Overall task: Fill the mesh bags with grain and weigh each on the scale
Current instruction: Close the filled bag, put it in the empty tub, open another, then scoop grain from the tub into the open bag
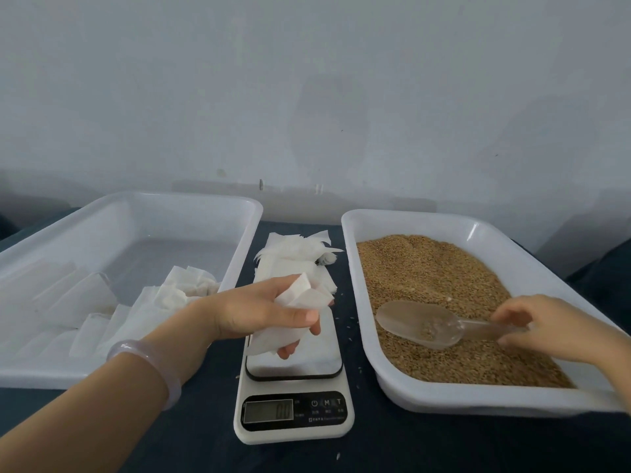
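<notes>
Above the scale (293, 414), at the desk's (375, 448) 6 o'clock, the left hand (269, 312) grips a white mesh bag (300, 295), fingers curled round it. At the scale's 3 o'clock, the right hand (553, 326) pinches the handle of a clear scoop (420, 322) lying on the grain (426, 268) in a white tray (512, 401). Spare bags (290, 254) lie at 12 o'clock.

White mesh bag (296, 299) – crumpled, gripped in left hand (259, 310) above scale platform. Scale (293, 416) white, dark display panel at near end. Loose stack of flat empty bags (290, 259) just behind scale. More white bags (177, 291) lie in left tray (239, 264). Brown grain (426, 274) fills right tray (478, 401) – clear scoop (420, 322) lies on it, few grains in bowl, handle held by right hand (549, 326).
</notes>
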`<state>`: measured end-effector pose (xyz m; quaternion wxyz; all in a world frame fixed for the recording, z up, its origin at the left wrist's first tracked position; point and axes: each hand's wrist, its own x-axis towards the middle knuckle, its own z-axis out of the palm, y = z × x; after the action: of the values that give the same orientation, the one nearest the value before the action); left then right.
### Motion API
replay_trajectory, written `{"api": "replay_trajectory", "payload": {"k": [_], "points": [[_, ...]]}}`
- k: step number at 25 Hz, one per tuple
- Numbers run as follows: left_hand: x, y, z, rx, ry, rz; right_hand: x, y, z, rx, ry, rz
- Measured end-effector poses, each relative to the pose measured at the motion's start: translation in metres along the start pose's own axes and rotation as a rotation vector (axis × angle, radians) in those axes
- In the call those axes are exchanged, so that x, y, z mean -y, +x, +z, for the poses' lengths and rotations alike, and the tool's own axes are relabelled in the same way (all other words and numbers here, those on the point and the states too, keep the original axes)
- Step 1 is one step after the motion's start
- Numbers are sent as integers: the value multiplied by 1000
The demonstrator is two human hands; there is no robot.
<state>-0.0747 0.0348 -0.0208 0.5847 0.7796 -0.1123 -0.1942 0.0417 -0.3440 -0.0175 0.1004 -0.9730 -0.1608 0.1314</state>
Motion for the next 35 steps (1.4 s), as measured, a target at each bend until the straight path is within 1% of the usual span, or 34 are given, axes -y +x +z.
{"api": "replay_trajectory", "payload": {"k": [4,5,7,9,12,13,14,17,20,24,29,33,35], "points": [[-1,-1,2,-21,15,3,1,5,5,-37,-98,-50],[-2,-1,2,-25,27,5,1,5,4,-41,-85,-60],[-3,-1,3,-35,37,0,-1,1,-2,-73,22,-67],[-3,-1,4,-47,23,-7,-7,-3,-11,-181,48,-85],[-2,0,4,-66,24,-12,-14,-6,-29,-436,-102,-120],[-2,0,4,-72,20,-16,-12,-6,-32,-472,-133,-144],[-1,0,4,-78,16,-20,-9,-6,-33,-460,-152,-170],[-1,-1,5,-77,22,-8,9,-3,-19,-345,-188,-199],[-1,-1,4,-71,26,0,19,3,1,-340,-193,-228],[1,0,4,-76,31,11,10,1,3,-318,-67,-214],[2,1,3,-99,8,11,-6,-6,-2,-298,4,-192],[1,1,5,-101,2,13,-8,-8,0,-327,149,-209],[0,0,6,-106,17,8,-6,-8,2,-327,142,-209]]}}
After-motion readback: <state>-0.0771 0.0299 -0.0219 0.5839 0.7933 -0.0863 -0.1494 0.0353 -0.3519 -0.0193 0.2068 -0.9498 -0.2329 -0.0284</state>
